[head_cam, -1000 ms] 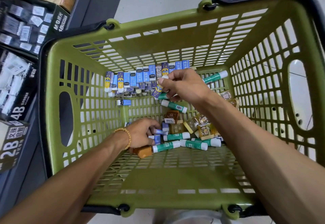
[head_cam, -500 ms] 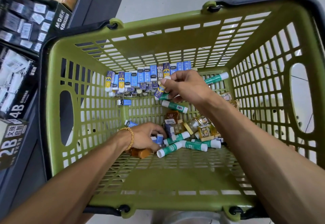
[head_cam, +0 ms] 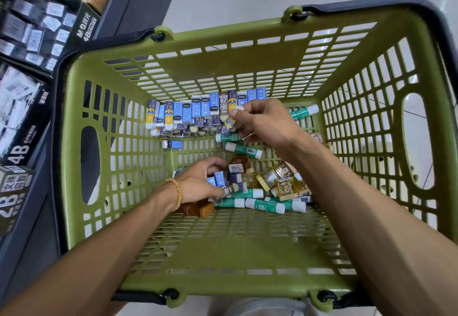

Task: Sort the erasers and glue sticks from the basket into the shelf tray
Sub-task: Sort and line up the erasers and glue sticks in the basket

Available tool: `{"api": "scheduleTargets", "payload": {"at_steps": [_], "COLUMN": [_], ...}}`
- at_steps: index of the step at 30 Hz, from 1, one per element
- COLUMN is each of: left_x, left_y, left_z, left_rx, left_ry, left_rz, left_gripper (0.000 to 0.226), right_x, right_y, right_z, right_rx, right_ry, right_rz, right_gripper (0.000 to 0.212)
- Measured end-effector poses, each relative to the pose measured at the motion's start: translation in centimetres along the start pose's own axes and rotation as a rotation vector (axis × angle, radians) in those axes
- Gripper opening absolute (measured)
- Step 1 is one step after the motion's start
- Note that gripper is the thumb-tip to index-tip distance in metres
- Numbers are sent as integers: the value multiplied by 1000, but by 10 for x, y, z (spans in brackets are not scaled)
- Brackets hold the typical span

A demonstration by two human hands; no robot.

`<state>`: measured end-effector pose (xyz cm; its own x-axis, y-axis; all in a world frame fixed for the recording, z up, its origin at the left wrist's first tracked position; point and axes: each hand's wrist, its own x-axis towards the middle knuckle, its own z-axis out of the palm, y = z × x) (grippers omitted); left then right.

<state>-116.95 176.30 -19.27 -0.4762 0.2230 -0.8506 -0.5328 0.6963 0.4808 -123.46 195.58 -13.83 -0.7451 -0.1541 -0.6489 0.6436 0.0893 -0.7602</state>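
My right hand [head_cam: 262, 122] pinches a blue eraser [head_cam: 226, 126]; my left hand [head_cam: 200, 182] seemingly grips several erasers [head_cam: 219, 179], so one may spill.

Bright, even light fills the view, with no hard shadows anywhere. The pale floor [head_cam: 247, 1] beyond the basket [head_cam: 238, 50] looks washed out and nearly featureless. Soft shade gathers only under the forearms on the basket's near wall. The wide lens bends the basket's rim into curves, most strongly toward its right side. The boxes [head_cam: 27, 72] left of the basket are smeared with blur, their labels barely readable. The small packets on the basket's bottom are sharper, though fine print stays illegible.
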Motion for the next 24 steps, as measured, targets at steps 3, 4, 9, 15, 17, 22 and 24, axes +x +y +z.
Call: {"api": "scheduleTargets", "payload": {"at_steps": [3,4,9,15,17,22,24], "left_x": [4,4,2,7,6,5,5], "left_y": [4,6,13,13,12,15,16], "left_z": [14,18,26,27,27,26,24], "left_rx": [99,181,378,371,346,207,159], "left_ry": [54,77,184,237,246,222,178], "left_rz": [43,50,119,150,171,201,183], "left_gripper": [75,78,72,43,41,28,24], "right_x": [1,1,2,3,3,4,4], "right_y": [0,1,1,2,3,3,3], "right_z": [0,0,-1,-4,-4,-4,-4], "right_rx": [-2,-6,-8,20,23,36,44], "right_ry": [0,0,6,19,20,26,29], "right_rz": [3,4,1,2,7,9,11], "right_gripper": [40,39,34,32,26,22,22]}}
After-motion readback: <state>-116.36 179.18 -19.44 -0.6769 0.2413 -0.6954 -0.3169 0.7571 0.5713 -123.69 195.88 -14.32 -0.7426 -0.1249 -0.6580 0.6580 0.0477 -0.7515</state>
